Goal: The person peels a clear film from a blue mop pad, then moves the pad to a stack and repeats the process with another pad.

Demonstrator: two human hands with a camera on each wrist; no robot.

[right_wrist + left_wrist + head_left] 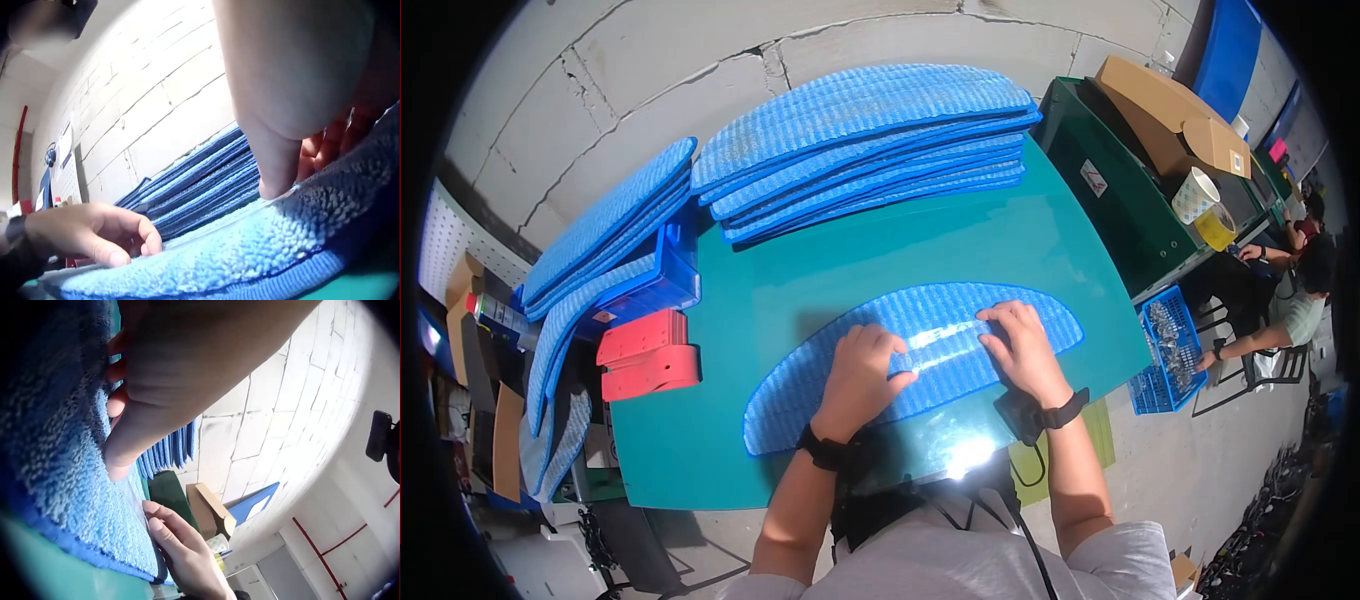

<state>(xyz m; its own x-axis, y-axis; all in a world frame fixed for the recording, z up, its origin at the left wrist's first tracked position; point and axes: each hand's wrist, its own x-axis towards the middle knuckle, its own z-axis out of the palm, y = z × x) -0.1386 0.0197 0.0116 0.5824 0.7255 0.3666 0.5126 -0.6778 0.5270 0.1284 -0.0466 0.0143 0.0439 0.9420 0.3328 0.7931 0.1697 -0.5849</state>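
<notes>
Left hand: thumb and forefinger (900,346) spread apart; the hand (855,382) rests bent-fingered on the blue pad (945,382).
Right hand: thumb and forefinger likewise apart, the hand (1025,352) touching the same pad.
Blue pad: flat on the green desk (1000,245), in front of the pad stack (865,135).
Clear strip: glossy strip (945,338) on the pad, between the hands.
Labels: white stickers on the dark green bin (1130,215) and carton (1160,115); writing too small to read.
</notes>
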